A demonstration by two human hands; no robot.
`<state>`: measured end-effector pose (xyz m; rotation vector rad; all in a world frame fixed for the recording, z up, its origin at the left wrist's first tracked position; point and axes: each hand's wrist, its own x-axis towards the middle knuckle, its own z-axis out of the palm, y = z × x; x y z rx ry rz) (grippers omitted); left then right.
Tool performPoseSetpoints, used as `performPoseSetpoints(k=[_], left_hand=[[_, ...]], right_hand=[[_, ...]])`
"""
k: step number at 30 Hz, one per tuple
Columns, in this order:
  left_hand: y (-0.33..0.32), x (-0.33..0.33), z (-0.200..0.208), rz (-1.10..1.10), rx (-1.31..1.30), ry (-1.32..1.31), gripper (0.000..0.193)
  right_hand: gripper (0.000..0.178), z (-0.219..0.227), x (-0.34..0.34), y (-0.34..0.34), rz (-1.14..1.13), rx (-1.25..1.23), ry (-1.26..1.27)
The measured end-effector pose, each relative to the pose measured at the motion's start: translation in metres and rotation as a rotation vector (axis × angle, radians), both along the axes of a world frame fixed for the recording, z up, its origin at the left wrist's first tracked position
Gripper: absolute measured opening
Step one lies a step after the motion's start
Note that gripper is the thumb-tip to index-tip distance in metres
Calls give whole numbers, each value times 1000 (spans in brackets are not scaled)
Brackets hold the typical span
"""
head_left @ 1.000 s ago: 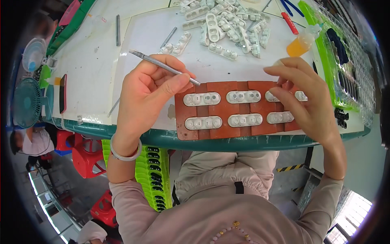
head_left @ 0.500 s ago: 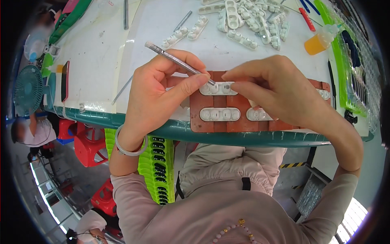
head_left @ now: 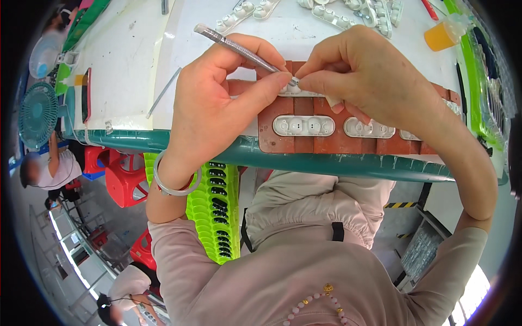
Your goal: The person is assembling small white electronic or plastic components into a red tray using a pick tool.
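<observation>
My left hand [head_left: 217, 98] is closed round a slim silver metal rod [head_left: 236, 49], held like a pen with its tip down. The tip meets a white plastic piece [head_left: 300, 94] in the far row of a reddish-brown slotted block [head_left: 266, 130]. My right hand [head_left: 375, 70] is pinched at that same piece; whatever sits between its fingertips is too small to make out, and its curled fingers cover part of the block. Along the near row lie further oblong white pieces with small round hollows, among them a left one [head_left: 304, 125] and a middle one [head_left: 370, 129].
Loose white pieces [head_left: 331, 17] are heaped at the far side. A bottle of orange liquid [head_left: 443, 35] stands far right, near a lime-green tray edge [head_left: 468, 70]. Another thin rod [head_left: 163, 93] lies left. Below the table edge is a green tray of black parts [head_left: 198, 239].
The view has shifted, so the table sits higher in it. Both hands have stayed at the far white piece, and the rod's tip has come closer to my right fingertips.
</observation>
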<state>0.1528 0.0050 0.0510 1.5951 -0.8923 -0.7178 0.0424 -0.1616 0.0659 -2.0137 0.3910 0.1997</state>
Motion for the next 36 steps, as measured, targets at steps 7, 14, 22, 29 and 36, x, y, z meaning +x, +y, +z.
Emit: performPoseSetpoints(k=[7,14,22,29,36], left_hand=[[-3,-5,0,13,29,-299,16],[-4,-8,1,7,50,-381,16],[-5,0,2,-10,100,-273,17],[7,29,-2,127,55,-102,13],[2,22,-15,157,60,22,15]], right_hand=[[16,21,7,1,-52,60,37],[26,37,24,-7,139,49,435],[12,-11,26,-9,-2,68,129],[17,39,32,-1,58,-55,356],[21,3,14,-3,-20,116,95]])
